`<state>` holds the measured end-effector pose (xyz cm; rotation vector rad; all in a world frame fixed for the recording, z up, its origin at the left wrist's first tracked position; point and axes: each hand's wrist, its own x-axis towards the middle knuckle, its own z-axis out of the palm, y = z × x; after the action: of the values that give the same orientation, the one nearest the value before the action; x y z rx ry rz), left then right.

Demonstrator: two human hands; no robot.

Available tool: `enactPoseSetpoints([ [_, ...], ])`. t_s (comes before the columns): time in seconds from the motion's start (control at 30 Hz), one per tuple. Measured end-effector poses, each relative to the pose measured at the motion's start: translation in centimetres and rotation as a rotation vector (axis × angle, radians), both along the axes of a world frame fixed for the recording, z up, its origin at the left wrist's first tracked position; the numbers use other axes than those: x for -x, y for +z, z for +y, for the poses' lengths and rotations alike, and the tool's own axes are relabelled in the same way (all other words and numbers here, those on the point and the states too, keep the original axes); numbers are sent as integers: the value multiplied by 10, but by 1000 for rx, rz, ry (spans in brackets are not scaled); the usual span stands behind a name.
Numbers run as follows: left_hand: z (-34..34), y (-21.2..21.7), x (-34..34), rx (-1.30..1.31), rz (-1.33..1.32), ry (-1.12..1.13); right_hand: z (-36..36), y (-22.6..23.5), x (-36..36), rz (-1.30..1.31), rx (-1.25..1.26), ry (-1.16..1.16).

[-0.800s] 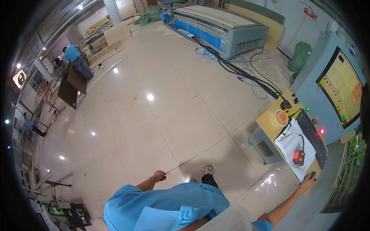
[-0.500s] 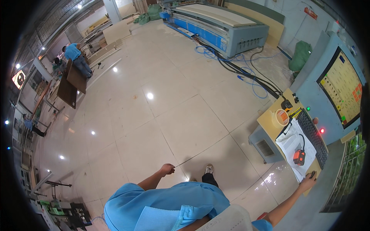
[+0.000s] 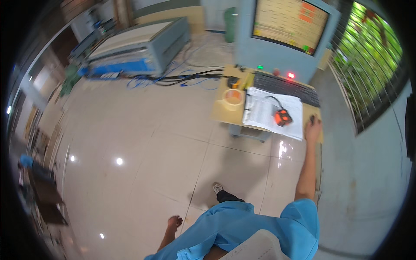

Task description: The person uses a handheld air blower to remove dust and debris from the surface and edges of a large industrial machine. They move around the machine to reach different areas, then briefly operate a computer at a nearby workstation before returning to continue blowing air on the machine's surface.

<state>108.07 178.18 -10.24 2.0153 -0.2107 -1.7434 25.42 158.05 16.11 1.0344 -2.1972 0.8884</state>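
Note:
My right hand (image 3: 313, 130) rests at the right end of the wooden desk board (image 3: 219, 113), its fingers curved over a small black computer mouse (image 3: 312, 118). White papers on a clipboard (image 3: 262, 106) lie just to its left, with an orange and black tape measure (image 3: 283, 117) on top. Behind them stretches a black keyboard (image 3: 286, 89). My left hand (image 3: 174, 223) hangs low over the tiled floor, away from the desk. Its fingers are curled in and nothing shows in them, though the picture is somewhat blurred.
Above the keyboard stands a blue-grey cabinet with a lit screen (image 3: 290, 26). A roll of tape (image 3: 233, 99) and a second tape measure (image 3: 234, 82) sit at the board's left. Cables (image 3: 186, 77) run across the floor to a large flatbed machine (image 3: 138, 47). A barred window (image 3: 364, 65) is at right.
My view has swung right, bringing the desk and screen toward the middle. My right hand stays at the mouse. My left hand still hangs with curled fingers.

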Motion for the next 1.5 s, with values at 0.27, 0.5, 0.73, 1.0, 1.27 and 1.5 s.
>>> enactPoseSetpoints([
  [0.27,10,10,3,-26,-6,-88,8,34,-37,-215,-40,114],
  [0.5,4,20,21,184,35,-134,10,28,-30,-179,-38,176],
  [0.73,33,19,34,126,20,-156,9,28,-32,-189,-50,156],
  [1.0,89,-1,17,-38,-14,-64,8,26,-31,-165,-56,107],
  [1.27,95,2,21,8,0,-91,5,23,-26,-173,-25,151],
  [1.5,62,0,24,30,83,-84,-2,37,-31,-300,-87,49],
])
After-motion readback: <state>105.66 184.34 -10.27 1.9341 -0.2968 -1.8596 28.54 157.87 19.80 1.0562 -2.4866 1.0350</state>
